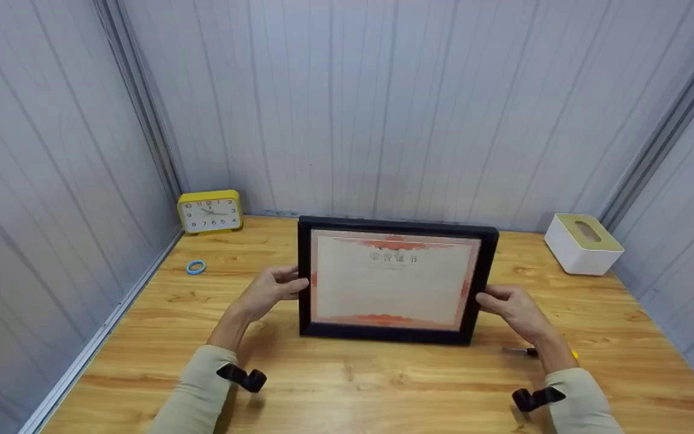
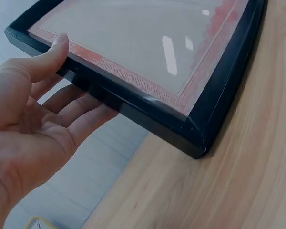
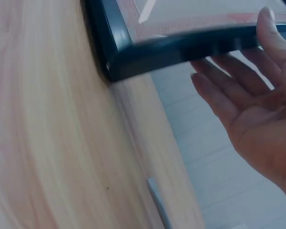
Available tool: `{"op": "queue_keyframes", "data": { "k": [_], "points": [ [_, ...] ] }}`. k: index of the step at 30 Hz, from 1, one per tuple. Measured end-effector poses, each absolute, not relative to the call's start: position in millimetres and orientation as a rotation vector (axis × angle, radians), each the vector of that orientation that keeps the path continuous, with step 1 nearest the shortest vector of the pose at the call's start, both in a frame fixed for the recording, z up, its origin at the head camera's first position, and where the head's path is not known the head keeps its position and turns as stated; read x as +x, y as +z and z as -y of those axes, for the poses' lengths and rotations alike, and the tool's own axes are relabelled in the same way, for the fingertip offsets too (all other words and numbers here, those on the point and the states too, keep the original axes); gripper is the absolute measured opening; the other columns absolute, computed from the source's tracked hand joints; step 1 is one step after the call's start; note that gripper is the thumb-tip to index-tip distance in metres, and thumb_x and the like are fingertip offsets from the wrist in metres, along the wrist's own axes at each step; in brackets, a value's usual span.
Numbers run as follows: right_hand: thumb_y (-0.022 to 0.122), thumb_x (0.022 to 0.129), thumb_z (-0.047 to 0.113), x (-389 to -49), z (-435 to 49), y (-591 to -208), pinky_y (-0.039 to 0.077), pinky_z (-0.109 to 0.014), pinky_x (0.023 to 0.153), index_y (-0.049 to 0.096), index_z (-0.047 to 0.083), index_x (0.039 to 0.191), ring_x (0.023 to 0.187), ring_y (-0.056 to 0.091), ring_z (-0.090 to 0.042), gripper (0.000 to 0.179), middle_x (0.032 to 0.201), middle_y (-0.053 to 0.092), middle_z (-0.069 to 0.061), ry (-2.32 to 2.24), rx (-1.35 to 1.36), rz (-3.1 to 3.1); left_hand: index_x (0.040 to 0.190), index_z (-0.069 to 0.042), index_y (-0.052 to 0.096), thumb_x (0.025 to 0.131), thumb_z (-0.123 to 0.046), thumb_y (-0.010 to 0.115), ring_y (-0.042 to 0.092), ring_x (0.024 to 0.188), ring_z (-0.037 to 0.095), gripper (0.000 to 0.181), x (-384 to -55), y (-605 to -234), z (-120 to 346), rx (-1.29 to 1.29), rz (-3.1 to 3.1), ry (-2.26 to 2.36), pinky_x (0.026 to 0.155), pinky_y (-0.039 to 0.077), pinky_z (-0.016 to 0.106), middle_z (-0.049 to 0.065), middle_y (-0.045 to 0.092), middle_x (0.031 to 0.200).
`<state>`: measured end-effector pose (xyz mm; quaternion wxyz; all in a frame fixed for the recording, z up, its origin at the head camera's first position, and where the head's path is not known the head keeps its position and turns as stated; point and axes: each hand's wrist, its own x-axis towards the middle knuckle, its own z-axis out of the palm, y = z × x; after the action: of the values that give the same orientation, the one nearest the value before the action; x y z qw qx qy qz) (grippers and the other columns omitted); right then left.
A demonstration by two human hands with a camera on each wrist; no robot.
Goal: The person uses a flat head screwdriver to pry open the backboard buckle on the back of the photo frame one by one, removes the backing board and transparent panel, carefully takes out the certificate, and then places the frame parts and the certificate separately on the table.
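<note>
A black picture frame (image 1: pixel 398 335) stands upright on the wooden table, its glazed front facing me. Behind the glass lies a certificate (image 1: pixel 389 289) with a red patterned border and printed characters near the top. My left hand (image 1: pixel 267 294) grips the left side of the frame, thumb on the front edge and fingers behind, as the left wrist view shows. On the opposite side my right hand (image 1: pixel 517 310) holds the frame likewise, its thumb (image 3: pixel 269 36) over the front rim. The fingertips behind the frame are partly hidden.
A yellow clock (image 1: pixel 210 212) stands at the back left, with a blue ring (image 1: pixel 196 267) in front of it. At the back right sits a white tissue box (image 1: pixel 584 244). A screwdriver (image 1: pixel 531 351) lies partly hidden under my right forearm. Panelled walls (image 1: pixel 347 108) enclose the table (image 1: pixel 371 386).
</note>
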<state>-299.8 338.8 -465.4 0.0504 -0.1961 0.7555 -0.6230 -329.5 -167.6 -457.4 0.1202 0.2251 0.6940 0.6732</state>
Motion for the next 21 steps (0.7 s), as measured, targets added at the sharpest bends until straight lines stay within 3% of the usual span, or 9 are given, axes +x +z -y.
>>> {"op": "queue_keyframes", "data": {
  "k": [4, 8, 10, 13, 17, 19, 21],
  "points": [
    [0.063, 0.099, 0.01, -299, -336, -464, 0.052, -0.029, 0.094, 0.06, -0.013, 0.129, 0.113, 0.064, -0.012, 0.038, 0.12, 0.07, -0.007, -1.916, -0.541, -2.362, 0.138, 0.009, 0.054, 0.094, -0.008, 0.07, 0.062, 0.116, 0.026, 0.05, -327, -456, 165, 0.688, -1.981, 2.027, 0.097, 0.051, 0.039, 0.022, 0.063, 0.13],
    [0.067, 0.096, 0.006, -299, -333, -463, 0.054, -0.031, 0.091, 0.066, -0.011, 0.121, 0.108, 0.067, -0.016, 0.03, 0.115, 0.072, -0.014, -1.962, -0.538, -2.403, 0.12, 0.008, 0.068, 0.09, -0.006, 0.074, 0.064, 0.109, 0.029, 0.034, -326, -455, 165, 0.684, -2.023, 2.031, 0.093, 0.052, 0.039, 0.018, 0.07, 0.115],
    [0.068, 0.095, 0.005, -299, -331, -461, 0.055, -0.034, 0.09, 0.066, -0.011, 0.122, 0.106, 0.068, -0.019, 0.031, 0.116, 0.072, -0.013, -2.03, -0.517, -2.369, 0.116, 0.008, 0.07, 0.09, -0.005, 0.074, 0.06, 0.118, 0.027, 0.03, -326, -454, 165, 0.682, -2.053, 2.022, 0.096, 0.05, 0.038, 0.014, 0.068, 0.123],
    [0.071, 0.091, 0.0, -298, -327, -459, 0.056, -0.034, 0.088, 0.062, -0.01, 0.129, 0.107, 0.068, -0.019, 0.04, 0.122, 0.07, -0.004, -2.114, -0.493, -2.333, 0.121, 0.01, 0.067, 0.09, 0.01, 0.061, 0.047, 0.135, 0.028, 0.031, -327, -453, 164, 0.729, -2.081, 2.023, 0.101, 0.044, 0.04, 0.013, 0.057, 0.141],
    [0.065, 0.091, -0.011, -297, -322, -459, 0.056, -0.03, 0.086, 0.046, -0.014, 0.14, 0.11, 0.067, -0.018, 0.052, 0.124, 0.068, -0.001, -2.252, -0.457, -2.192, 0.126, 0.01, 0.063, 0.09, 0.017, 0.056, 0.023, 0.148, 0.033, 0.038, -328, -452, 159, 0.745, -2.1, 2.052, 0.112, 0.031, 0.041, 0.013, 0.03, 0.16],
    [0.058, 0.095, -0.011, -297, -319, -460, 0.057, -0.03, 0.083, 0.042, -0.015, 0.141, 0.106, 0.068, -0.018, 0.049, 0.12, 0.071, -0.004, -2.335, -0.393, -2.09, 0.126, 0.009, 0.064, 0.09, 0.013, 0.062, 0.023, 0.148, 0.034, 0.036, -328, -452, 156, 0.69, -2.105, 2.078, 0.113, 0.032, 0.04, 0.016, 0.023, 0.162],
    [0.055, 0.099, -0.006, -297, -317, -461, 0.057, -0.032, 0.083, 0.041, -0.015, 0.141, 0.104, 0.069, -0.02, 0.045, 0.12, 0.071, -0.006, -2.419, -0.333, -1.943, 0.131, 0.007, 0.062, 0.09, 0.009, 0.065, 0.031, 0.144, 0.037, 0.041, -328, -452, 153, 0.637, -2.079, 2.086, 0.107, 0.041, 0.038, 0.021, 0.025, 0.16]
  ]
}}
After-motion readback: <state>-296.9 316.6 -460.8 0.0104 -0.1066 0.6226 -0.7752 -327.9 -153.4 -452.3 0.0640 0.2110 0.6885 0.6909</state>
